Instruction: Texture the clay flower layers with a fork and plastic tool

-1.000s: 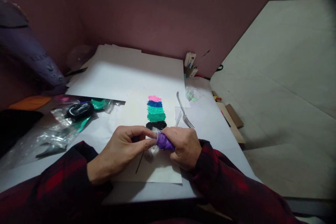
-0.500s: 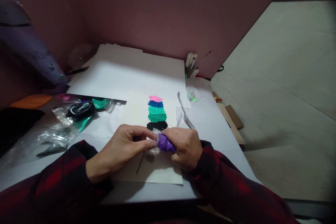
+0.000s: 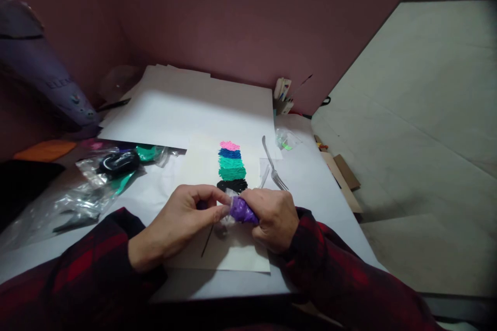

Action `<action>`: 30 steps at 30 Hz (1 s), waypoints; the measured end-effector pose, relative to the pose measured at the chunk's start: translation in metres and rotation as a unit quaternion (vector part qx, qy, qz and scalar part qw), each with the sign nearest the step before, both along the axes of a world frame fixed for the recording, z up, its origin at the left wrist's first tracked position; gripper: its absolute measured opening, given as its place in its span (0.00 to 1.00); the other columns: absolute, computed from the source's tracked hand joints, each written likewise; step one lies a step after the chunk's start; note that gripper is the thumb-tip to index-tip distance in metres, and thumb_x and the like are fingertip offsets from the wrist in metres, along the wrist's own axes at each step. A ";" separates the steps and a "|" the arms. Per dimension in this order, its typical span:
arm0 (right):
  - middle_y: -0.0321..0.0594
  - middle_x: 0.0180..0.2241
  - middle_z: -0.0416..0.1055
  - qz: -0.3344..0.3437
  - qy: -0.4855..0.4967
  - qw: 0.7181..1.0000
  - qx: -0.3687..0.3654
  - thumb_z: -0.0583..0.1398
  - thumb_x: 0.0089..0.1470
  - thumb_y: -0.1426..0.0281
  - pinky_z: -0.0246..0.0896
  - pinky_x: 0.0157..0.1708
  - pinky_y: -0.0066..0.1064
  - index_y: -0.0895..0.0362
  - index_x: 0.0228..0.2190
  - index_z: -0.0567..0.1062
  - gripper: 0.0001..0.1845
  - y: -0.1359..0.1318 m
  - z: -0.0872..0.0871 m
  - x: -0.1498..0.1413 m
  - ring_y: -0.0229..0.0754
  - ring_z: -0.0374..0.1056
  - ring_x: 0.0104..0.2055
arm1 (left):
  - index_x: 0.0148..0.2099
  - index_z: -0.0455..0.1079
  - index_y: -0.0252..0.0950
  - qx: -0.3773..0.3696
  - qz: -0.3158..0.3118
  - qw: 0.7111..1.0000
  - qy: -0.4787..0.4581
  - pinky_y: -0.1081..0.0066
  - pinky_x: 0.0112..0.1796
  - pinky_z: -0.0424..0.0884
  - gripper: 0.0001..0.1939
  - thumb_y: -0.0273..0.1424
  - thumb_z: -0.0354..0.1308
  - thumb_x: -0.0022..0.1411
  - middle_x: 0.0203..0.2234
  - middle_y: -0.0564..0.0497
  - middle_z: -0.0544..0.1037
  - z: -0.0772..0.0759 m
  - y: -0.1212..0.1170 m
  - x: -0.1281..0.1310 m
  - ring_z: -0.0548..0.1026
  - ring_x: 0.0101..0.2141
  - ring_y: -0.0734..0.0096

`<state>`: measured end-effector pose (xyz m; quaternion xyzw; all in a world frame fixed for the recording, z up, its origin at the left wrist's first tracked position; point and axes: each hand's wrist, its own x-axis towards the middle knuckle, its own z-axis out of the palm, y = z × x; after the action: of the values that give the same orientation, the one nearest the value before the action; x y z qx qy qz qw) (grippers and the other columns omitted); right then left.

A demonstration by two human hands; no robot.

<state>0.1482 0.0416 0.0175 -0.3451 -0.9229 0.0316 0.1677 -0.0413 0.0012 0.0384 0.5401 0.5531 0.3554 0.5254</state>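
A lump of purple modelling clay in a clear plastic bag is between my hands, over a sheet of cream paper. My right hand wraps round the clay. Thumb and fingertips of my left hand pinch the bag at the lump's left end; a bit of dark purple shows inside this hand. Just beyond, bands of textured clay lie on the paper: pink, blue, two greens and black. A thin dark stick pokes out below my left hand, its upper end hidden.
A metal fork lies right of the bands, near a small bag with green bits. Left are plastic bags with black and green clay. Large white sheets lie behind. A purple cylinder stands far left; cardboard is beyond the right edge.
The purple clay has shifted very slightly left along with my right hand. Both hands keep nearly the same grip, and the things on the table stay put.
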 end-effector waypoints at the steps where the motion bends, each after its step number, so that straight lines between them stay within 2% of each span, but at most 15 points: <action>1: 0.36 0.23 0.69 -0.003 0.005 1.000 -0.003 0.54 0.37 0.76 0.47 0.24 0.30 0.57 0.29 0.69 0.11 0.000 0.000 0.000 0.38 0.62 0.25 | 0.33 0.74 0.34 -0.008 0.007 1.000 -0.008 0.75 0.26 0.61 0.09 0.35 0.60 0.52 0.21 0.53 0.71 0.001 0.000 0.000 0.66 0.24 0.74; 5: 0.36 0.22 0.68 -0.017 0.017 1.000 0.000 0.54 0.36 0.77 0.48 0.24 0.30 0.57 0.28 0.70 0.12 0.000 0.000 0.000 0.39 0.63 0.25 | 0.35 0.73 0.34 -0.056 0.032 0.995 -0.076 0.78 0.19 0.52 0.11 0.36 0.61 0.52 0.16 0.57 0.63 0.005 -0.002 -0.001 0.58 0.18 0.79; 8: 0.36 0.22 0.68 -0.025 0.016 1.000 0.008 0.54 0.36 0.76 0.46 0.23 0.30 0.57 0.27 0.70 0.11 0.001 0.000 0.000 0.39 0.62 0.24 | 0.36 0.71 0.34 -0.115 0.018 0.980 -0.163 0.78 0.17 0.43 0.11 0.37 0.60 0.54 0.12 0.61 0.53 0.005 -0.002 -0.001 0.48 0.15 0.82; 12: 0.36 0.22 0.68 -0.024 0.010 1.000 0.017 0.54 0.36 0.76 0.46 0.23 0.31 0.57 0.28 0.70 0.11 0.001 -0.001 -0.001 0.39 0.62 0.24 | 0.35 0.69 0.35 -0.162 0.005 0.959 -0.234 0.78 0.15 0.38 0.12 0.37 0.62 0.52 0.11 0.63 0.52 0.001 -0.001 -0.001 0.44 0.13 0.84; 16: 0.37 0.22 0.68 -0.020 -0.001 0.999 0.026 0.54 0.37 0.76 0.45 0.24 0.31 0.57 0.28 0.70 0.11 0.001 -0.001 -0.002 0.39 0.62 0.24 | 0.34 0.67 0.35 -0.188 -0.011 0.951 -0.245 0.78 0.14 0.37 0.15 0.38 0.66 0.48 0.11 0.63 0.55 -0.003 -0.001 -0.001 0.44 0.13 0.86; 19: 0.37 0.22 0.69 -0.025 -0.005 0.999 0.031 0.54 0.37 0.76 0.44 0.23 0.31 0.57 0.28 0.70 0.11 0.001 -0.002 -0.002 0.39 0.62 0.24 | 0.32 0.67 0.34 -0.197 -0.001 0.953 -0.232 0.77 0.15 0.38 0.15 0.39 0.64 0.51 0.13 0.62 0.56 -0.003 -0.001 0.000 0.46 0.13 0.85; 25: 0.36 0.21 0.68 -0.030 -0.012 0.999 0.035 0.54 0.37 0.77 0.43 0.23 0.31 0.57 0.26 0.69 0.10 0.002 -0.003 -0.001 0.38 0.60 0.23 | 0.34 0.67 0.33 -0.233 0.001 0.936 -0.265 0.77 0.16 0.37 0.13 0.38 0.62 0.53 0.14 0.63 0.51 -0.001 0.000 -0.002 0.42 0.15 0.84; 30: 0.36 0.21 0.67 -0.033 -0.012 0.998 0.047 0.54 0.42 0.75 0.42 0.23 0.31 0.57 0.26 0.68 0.05 0.001 -0.003 -0.001 0.37 0.59 0.22 | 0.38 0.67 0.34 -0.248 -0.016 0.927 -0.282 0.78 0.16 0.37 0.14 0.37 0.62 0.54 0.15 0.63 0.51 -0.004 0.000 -0.005 0.42 0.16 0.84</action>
<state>0.1468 0.0425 0.0140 -0.3672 -0.9135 -0.0216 0.1737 -0.0460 0.0010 0.0346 0.2786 0.4440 0.3356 0.7827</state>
